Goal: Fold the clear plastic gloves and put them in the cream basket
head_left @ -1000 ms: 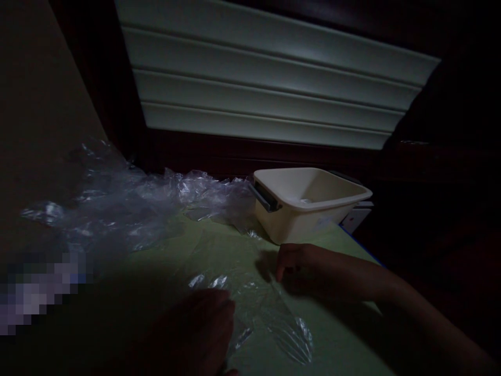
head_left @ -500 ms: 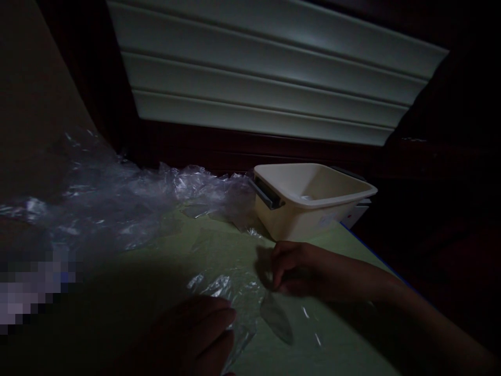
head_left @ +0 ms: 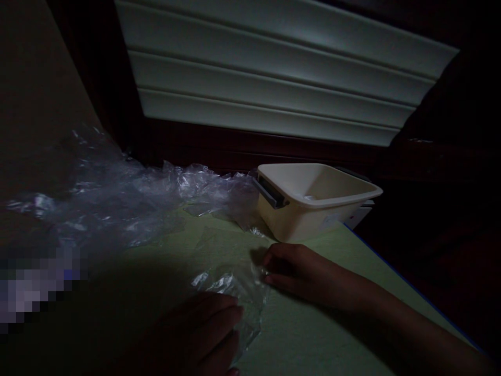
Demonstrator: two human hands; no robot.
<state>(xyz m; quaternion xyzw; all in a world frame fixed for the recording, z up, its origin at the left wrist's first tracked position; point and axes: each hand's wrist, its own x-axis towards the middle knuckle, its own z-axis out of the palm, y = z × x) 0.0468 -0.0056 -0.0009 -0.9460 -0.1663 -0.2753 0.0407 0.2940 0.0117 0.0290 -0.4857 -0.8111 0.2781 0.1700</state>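
A crumpled clear plastic bag (head_left: pixel 250 292) lies on the pale green tabletop (head_left: pixel 332 337) between my two hands. My left hand (head_left: pixel 209 331), dark in shadow at the lower middle, has its fingers curled together over the bag's near left part. My right hand (head_left: pixel 293 269) comes in from the right, with thumb and fingertips pinched at the bag's upper right edge. The exact contact of the left fingertips is hidden in the gloom.
A cream plastic bin (head_left: pixel 297 219) with dark grey handles stands just beyond my right hand, near the table's blue edge (head_left: pixel 395 269). Heaped clear plastic bags (head_left: pixel 129 203) spread along the back left. A slatted panel (head_left: pixel 274 78) rises behind.
My right hand has shifted slightly left to the bag's edge, fingers closer together. The clear film that hung below it no longer shows there. The left hand stays over the bag.
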